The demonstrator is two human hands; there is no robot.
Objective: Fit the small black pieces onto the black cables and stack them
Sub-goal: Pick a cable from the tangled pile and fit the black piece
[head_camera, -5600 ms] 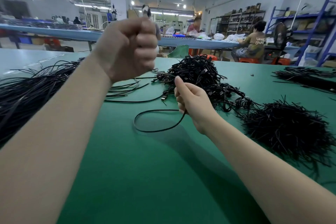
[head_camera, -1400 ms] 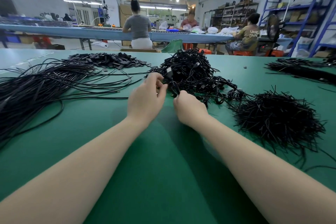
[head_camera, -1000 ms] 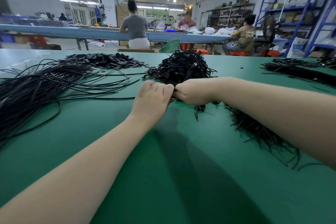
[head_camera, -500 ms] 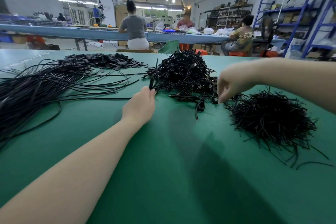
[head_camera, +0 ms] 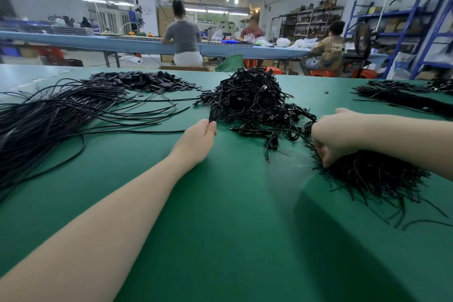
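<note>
A tangled heap of black cables (head_camera: pixel 252 98) lies in the middle of the green table (head_camera: pixel 220 216). My left hand (head_camera: pixel 198 138) pinches a cable loop (head_camera: pixel 214 113) at the heap's near left edge. To the right lies a bristly pile of short black tube pieces (head_camera: pixel 372 176). My right hand (head_camera: pixel 331 137) reaches down into that pile's left edge with curled fingers; whether it holds a piece is hidden. A long bundle of straight black cables (head_camera: pixel 49 120) lies at the left.
A flat pile of small black pieces (head_camera: pixel 147 81) sits at the back left. More black cables (head_camera: pixel 404 98) lie at the far right. Beyond the table, people sit at a long blue bench (head_camera: pixel 122 43), with blue shelves (head_camera: pixel 416 32) on the right.
My right hand has dropped from above the heap's right side down into the pile of short tube pieces. My left hand stays at the heap's left edge on a cable.
</note>
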